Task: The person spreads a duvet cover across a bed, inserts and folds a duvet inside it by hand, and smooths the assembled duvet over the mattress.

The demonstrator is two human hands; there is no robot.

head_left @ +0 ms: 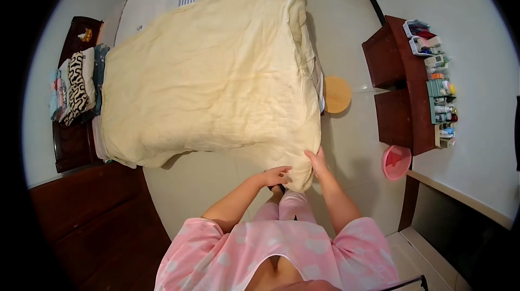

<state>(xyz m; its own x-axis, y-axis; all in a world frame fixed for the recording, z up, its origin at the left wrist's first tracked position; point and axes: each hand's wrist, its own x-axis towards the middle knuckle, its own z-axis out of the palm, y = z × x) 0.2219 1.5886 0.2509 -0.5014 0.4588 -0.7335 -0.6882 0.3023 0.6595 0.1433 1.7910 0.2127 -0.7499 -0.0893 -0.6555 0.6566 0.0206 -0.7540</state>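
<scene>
A large pale yellow blanket (211, 79) lies spread over the bed, and its near right corner is pulled out towards my body. At that corner's right edge, my right hand (317, 161) grips the cloth between thumb and fingers. My left hand (277, 176) is at the left side of the same corner, its fingers apart and lying against or just above the cloth. Whether it presses on the blanket I cannot tell.
A round wooden stool (337, 95) stands right of the bed. Farther right are dark red cabinets (394, 115) topped with small items, and a pink basin (397, 162). Folded clothes (77, 88) lie on the left. Dark wooden furniture (97, 226) fills the lower left.
</scene>
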